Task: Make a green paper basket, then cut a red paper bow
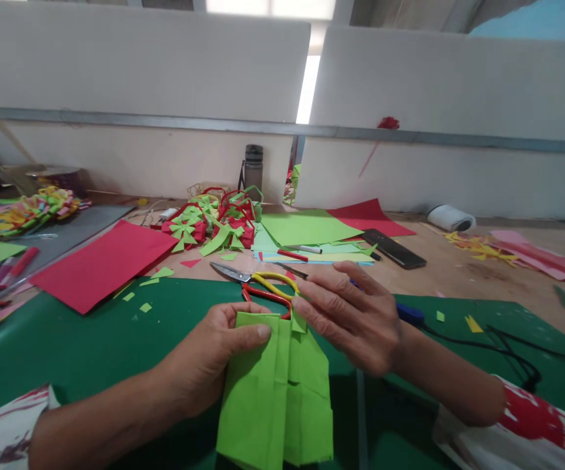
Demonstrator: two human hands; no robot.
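Note:
My left hand (223,352) pinches a folded piece of bright green paper (257,398) at its top edge, thumb in front and fingers behind. The paper hangs upright, with a raised folded strip down its middle and creased flaps on the right. My right hand (353,316) is closed at the paper's upper right corner, its fingertips on a small green flap (299,321); its thumb is hidden. Just behind the paper lie scissors (238,273) with one red and one yellow handle loop, blades pointing left. Part of the handles is covered by the paper and my right hand.
A green mat (115,372) covers the near table, with paper scraps on it. Beyond are red paper (108,264), green sheets (306,227), red-and-green paper crafts (213,222), a phone (394,248) and a dark bottle (253,166). A blue-handled tool (410,314) with black cord lies right.

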